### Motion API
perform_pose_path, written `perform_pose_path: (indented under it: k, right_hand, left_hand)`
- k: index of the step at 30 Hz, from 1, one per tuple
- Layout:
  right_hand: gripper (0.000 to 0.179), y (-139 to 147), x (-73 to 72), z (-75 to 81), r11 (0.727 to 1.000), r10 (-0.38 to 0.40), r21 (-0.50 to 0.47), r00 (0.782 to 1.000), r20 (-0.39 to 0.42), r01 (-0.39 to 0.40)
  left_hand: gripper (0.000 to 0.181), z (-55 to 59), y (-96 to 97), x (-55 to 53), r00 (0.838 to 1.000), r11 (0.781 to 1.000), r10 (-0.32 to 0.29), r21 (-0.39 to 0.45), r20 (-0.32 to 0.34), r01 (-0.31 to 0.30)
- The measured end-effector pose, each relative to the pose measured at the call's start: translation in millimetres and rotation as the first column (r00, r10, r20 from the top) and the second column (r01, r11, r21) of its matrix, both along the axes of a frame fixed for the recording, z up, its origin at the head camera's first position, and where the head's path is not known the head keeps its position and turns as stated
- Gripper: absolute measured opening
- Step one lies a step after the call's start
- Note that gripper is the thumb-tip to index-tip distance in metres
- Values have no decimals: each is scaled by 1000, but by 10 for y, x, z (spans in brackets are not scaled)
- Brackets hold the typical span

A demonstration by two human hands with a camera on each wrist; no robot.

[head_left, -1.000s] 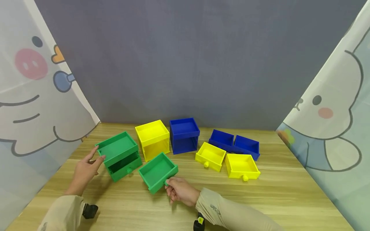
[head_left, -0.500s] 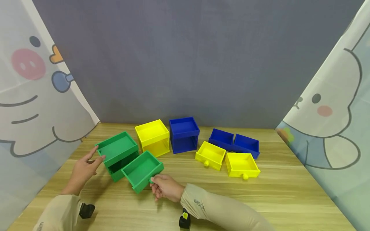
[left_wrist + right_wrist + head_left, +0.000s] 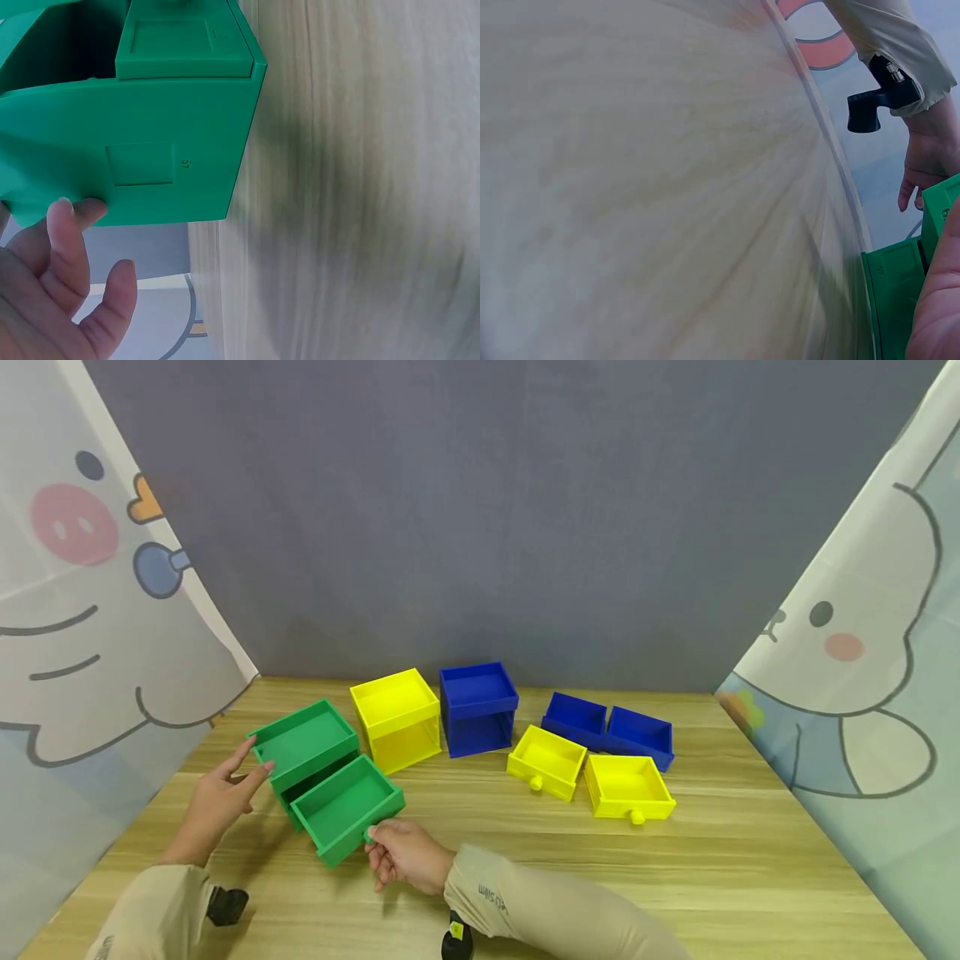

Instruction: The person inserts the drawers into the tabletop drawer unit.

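In the head view, the right hand [image 3: 411, 856] pinches the little knob [image 3: 369, 837] of a green drawer [image 3: 347, 808]. The drawer is left of the middle, low in the frame, right in front of the green box [image 3: 306, 743]. The left hand [image 3: 217, 802], at the lower left, has its fingers spread and touches the box's side. A yellow box [image 3: 395, 703] and a blue box [image 3: 478, 689] stand near the middle.

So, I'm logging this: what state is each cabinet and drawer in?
Green cabinet: lower drawer in place.
Green drawer: empty, right hand pinching its knob, not fully in.
Yellow cabinet: open front, no drawers.
Blue cabinet: open front, no drawers.
Both yellow drawers: out, empty.
Both blue drawers: out, empty.
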State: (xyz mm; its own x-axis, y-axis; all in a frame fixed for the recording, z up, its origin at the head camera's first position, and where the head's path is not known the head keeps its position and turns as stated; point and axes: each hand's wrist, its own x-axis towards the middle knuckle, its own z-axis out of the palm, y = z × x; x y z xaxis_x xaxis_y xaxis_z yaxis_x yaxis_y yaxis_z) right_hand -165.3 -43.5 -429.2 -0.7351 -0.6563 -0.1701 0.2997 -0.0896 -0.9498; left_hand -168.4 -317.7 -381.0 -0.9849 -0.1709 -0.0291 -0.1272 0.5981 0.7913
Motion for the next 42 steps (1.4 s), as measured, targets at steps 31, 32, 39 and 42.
perform_pose_path:
  k: [31, 32, 39, 42]
  right_hand:
    - [23, -200, -41, -7, 996, -66, 61, 998, -8, 67]
    - [24, -210, -41, -7, 995, -70, 67, 998, -4, 70]
    - [24, -235, -33, -14, 995, -74, 66, 997, -5, 75]
    - [24, -237, -22, -8, 996, -70, 55, 998, -2, 70]
  left_hand:
    - [73, -71, -17, -32, 998, 999, 26, -42, -57, -28]
    - [73, -70, -26, -29, 998, 999, 29, -43, -53, -31]
    - [76, -60, -31, -37, 999, 998, 29, -57, -29, -31]
    - [76, -62, -20, -34, 999, 998, 30, -49, -43, -32]
